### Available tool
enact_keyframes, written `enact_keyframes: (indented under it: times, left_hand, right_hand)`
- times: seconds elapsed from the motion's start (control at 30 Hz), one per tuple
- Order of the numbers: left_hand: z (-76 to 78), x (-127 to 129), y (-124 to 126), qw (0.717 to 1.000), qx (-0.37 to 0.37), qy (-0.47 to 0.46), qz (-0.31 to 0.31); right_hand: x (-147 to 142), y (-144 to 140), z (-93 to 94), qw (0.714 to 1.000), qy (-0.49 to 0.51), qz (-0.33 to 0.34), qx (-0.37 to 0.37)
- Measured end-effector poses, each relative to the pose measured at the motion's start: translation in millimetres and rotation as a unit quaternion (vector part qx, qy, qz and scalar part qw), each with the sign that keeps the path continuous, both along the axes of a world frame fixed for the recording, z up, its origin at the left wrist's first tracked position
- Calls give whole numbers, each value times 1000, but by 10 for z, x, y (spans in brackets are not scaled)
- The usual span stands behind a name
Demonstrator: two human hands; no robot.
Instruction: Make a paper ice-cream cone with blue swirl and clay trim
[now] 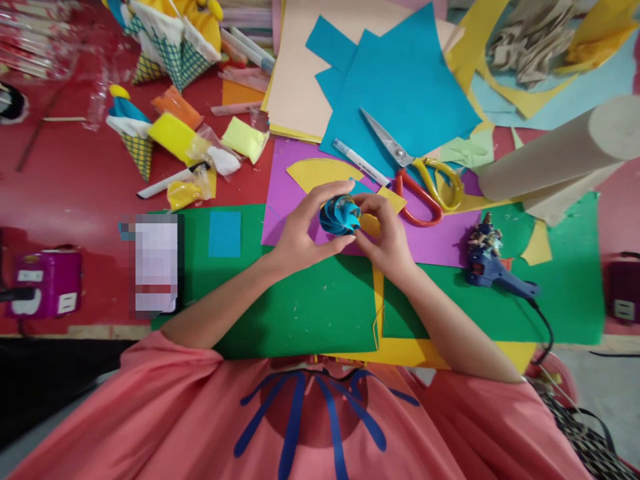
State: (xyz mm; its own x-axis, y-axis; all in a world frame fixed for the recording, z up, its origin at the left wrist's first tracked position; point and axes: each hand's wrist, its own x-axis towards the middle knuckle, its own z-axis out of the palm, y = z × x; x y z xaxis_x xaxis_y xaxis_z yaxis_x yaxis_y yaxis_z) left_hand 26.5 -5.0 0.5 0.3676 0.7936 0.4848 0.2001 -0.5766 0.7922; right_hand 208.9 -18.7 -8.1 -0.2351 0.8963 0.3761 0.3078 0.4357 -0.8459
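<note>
Between my two hands is a blue swirled paper shape (340, 215), like a small fluted ball of curved strips. My left hand (305, 230) curves round its left side, thumb below and fingers above. On the right side my right hand (383, 230) pinches it with bent fingers, their tips partly hidden behind it. Just beyond the hands lie a yellow paper fan piece (317, 175), a white marker (361, 162) and scissors (415, 170) with one red and one yellow handle. Purple sheet (287, 153) and green sheet (300, 300) are underneath.
A blue glue gun (493, 270) rests at the right, its cord running off the front edge. Behind it leans a thick white roll (555, 153). A phone (157, 263) and blue square (225, 234) lie left. Clay packets (175, 137) and blue sheets (400, 80) are farther back.
</note>
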Motion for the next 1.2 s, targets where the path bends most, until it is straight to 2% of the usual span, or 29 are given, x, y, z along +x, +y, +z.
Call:
enact_keyframes:
  times: [0.13, 0.27, 0.4, 0.53, 0.7, 0.8, 0.97, 1.2]
  left_hand:
    - [-8, -25, 2, 1000, -14, 4, -3]
    - [19, -59, -1, 998, -18, 56, -30]
    - [9, -96, -11, 994, -4, 85, -74]
    - [-31, -115, -13, 992, 8, 74, -102]
    - [-40, -124, 3, 989, -10, 61, -131]
    - [-35, -127, 15, 988, -34, 33, -146]
    - [-28, -128, 26, 984, -70, 17, -160]
    - [-43, -143, 46, 992, -26, 28, -118]
  right_hand:
    - [81, 48, 66, 996, 41, -68, -40]
    - [116, 56, 102, 989, 96, -70, -87]
    - [93, 37, 187, 978, 148, -27, -144]
    - [80, 33, 272, 976, 113, 22, -187]
    - [86, 38, 279, 963, 90, 92, -235]
    - [101, 36, 269, 968, 67, 114, -212]
    - [139, 22, 270, 987, -15, 117, -109]
    - [131, -16, 254, 988, -25, 113, -106]
